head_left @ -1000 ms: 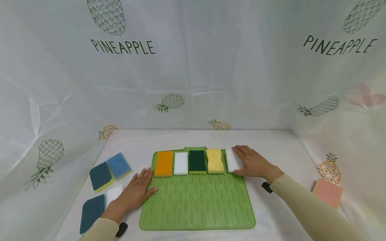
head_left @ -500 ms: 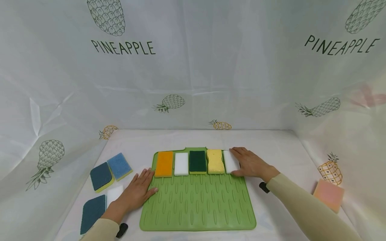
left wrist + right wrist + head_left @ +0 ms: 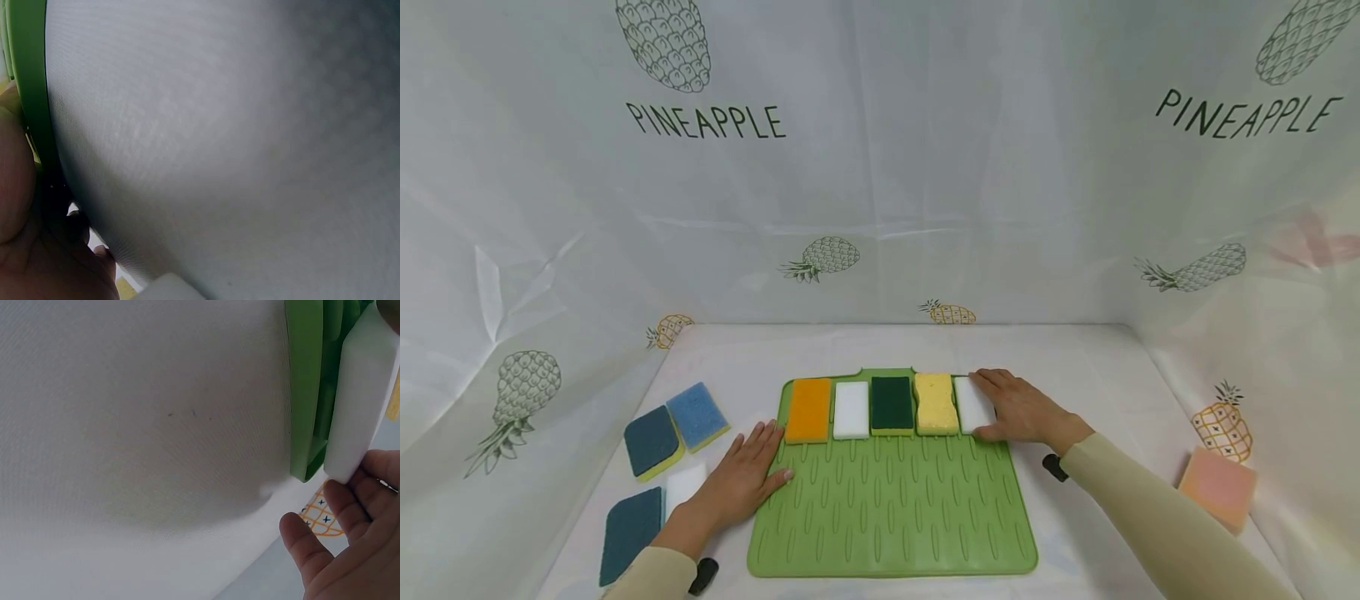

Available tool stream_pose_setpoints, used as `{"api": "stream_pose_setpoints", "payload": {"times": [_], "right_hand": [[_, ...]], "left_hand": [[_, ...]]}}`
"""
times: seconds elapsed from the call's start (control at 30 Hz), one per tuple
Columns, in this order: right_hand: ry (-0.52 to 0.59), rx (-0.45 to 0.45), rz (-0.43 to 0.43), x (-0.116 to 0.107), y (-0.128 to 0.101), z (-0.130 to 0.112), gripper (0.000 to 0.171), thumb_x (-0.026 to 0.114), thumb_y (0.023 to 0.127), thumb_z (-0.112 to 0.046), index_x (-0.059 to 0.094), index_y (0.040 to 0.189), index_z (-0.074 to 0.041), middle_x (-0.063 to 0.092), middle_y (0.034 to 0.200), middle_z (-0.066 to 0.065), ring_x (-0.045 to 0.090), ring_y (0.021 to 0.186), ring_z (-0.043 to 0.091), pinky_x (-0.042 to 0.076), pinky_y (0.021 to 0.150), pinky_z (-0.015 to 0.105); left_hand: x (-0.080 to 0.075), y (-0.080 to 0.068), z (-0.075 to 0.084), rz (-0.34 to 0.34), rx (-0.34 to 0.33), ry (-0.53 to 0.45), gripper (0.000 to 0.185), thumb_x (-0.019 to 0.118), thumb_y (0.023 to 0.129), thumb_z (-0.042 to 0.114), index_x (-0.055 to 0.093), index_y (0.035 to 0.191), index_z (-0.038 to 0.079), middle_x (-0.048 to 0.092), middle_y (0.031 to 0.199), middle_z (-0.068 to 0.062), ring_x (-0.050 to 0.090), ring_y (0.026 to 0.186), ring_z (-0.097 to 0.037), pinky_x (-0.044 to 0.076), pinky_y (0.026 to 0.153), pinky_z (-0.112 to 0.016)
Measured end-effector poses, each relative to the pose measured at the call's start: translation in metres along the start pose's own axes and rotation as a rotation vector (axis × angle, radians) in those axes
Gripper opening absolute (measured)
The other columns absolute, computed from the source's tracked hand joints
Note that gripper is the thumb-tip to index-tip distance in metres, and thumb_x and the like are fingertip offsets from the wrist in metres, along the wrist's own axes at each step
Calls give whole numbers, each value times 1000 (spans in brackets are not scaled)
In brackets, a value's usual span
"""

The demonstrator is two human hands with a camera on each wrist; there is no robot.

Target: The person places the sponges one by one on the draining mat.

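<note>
At the desk's left edge lie 2 dark blue sponges (image 3: 651, 439), a light blue sponge (image 3: 697, 412) and a small white block (image 3: 683, 482). The left hand (image 3: 737, 481) rests flat with fingers straight, grasping nothing, on the green mat (image 3: 891, 508) at its left edge. Along the mat's far edge sit 5 pieces: orange sponge (image 3: 808, 409), white sponge (image 3: 851, 409), dark green sponge (image 3: 891, 404), yellow sponge (image 3: 936, 403), then the white foam block (image 3: 972, 403) at the far right corner. The right hand (image 3: 1022, 409) grasps this block, fingers on its far end and thumb at its near end. It looks light, soft and squashy; best held gently by its long sides.
</note>
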State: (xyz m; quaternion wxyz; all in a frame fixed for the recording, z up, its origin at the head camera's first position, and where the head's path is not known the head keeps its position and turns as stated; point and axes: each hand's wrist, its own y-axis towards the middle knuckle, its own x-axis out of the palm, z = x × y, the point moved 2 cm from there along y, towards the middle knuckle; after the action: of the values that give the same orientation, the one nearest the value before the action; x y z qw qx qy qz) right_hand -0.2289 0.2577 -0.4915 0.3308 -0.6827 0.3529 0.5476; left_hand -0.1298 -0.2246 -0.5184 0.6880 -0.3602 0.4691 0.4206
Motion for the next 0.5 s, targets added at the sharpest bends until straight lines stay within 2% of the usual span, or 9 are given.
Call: {"api": "stream_pose_setpoints", "payload": {"times": [0.5], "right_hand": [[21,19,-30,0,-2,-1,105,71,89,-64,34,163,1,41,165,23,40,151,46,40,118,63]], "left_hand": [[0,0,0,-1,2,5,79,53,109,50,30,164,-2,27,172,-24,23,160,-45,21,126,-68]]}}
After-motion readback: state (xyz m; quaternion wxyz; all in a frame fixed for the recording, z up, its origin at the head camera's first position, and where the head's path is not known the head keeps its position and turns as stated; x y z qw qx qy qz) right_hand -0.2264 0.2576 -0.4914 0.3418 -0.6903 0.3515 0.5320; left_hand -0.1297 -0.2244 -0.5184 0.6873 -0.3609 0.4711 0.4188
